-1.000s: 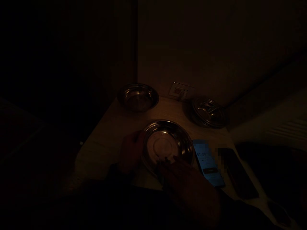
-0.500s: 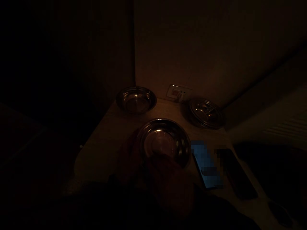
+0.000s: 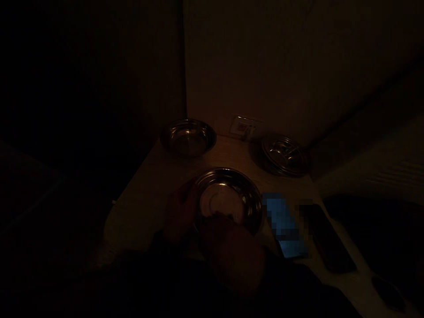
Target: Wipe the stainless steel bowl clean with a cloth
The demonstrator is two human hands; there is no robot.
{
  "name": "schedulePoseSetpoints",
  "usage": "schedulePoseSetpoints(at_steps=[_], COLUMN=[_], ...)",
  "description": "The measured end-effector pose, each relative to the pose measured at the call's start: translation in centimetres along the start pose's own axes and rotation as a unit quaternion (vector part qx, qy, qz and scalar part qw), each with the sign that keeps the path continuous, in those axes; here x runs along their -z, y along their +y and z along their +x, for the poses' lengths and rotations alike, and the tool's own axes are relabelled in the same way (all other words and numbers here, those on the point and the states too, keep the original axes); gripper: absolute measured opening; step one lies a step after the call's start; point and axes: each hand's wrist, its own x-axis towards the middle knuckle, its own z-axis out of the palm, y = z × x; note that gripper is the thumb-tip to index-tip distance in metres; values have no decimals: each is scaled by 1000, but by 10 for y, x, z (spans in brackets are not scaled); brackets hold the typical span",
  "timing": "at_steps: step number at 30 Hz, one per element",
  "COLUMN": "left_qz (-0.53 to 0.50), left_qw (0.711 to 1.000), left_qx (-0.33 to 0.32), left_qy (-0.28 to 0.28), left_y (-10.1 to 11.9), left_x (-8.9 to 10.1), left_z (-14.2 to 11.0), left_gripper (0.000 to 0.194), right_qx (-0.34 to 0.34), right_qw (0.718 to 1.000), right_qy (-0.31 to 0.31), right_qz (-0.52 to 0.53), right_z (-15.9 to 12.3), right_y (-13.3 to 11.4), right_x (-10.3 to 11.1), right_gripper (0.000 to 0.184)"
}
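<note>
The shiny metal bowl (image 3: 241, 176), round and rimmed, sits on the table (image 3: 142, 198), glinting amber. My left hand (image 3: 180, 212) is at its side, my right hand (image 3: 232, 251) over its near edge; finger spread I cannot tell.

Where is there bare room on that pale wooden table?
The tabletop is bare left of the left hand, and between the far silvery metal bowl and stacked silvery metal dishes. It is crowded around the right hand, near silvery metal bowl, blue-lit rectangular phone and long black object.
</note>
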Motion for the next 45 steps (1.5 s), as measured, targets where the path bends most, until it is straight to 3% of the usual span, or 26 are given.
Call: schedulePoseSetpoints(at_steps=[4,11,17,22,26,30,34,37,45], left_qz=[-4,-39,-41,-34,-23,-28,-18,-3,-26], left_qw=[1000,999,999,999,1000,1000,1000,1000,1000], left_qx=[-1,9,10,7,-2,-1,-11,-19,3], left_qy=[-18,-12,-15,-16,-10,1,-8,1,8], left_y=[0,-1,0,-2,-2,-5,-6,-3,-5], left_x=[5,2,-1,-1,0,-3,-6,-4,-6], left_z=[0,-3,-5,-3,-4,-5,-7,-9,-10], left_gripper=[35,35,33,32,32,31,32,32,34], right_qx=[3,0,40,-27,-56,-22,-10,-33,-66], right_qw=[997,998,999,996,996,997,996,995,991], right_qy=[-62,-60,-16,-62,-72,-70,-86,-83,-118], right_qz=[39,-21,22,52,19,-11,33,47,-14], right_z=[-8,-48,-30,1,-14,-34,-13,4,-21], right_y=[7,46,25,4,13,28,19,7,25], right_x=[15,24,12,16,19,17,17,21,18], right_gripper=[36,52,52,52,53,58,65,60,56])
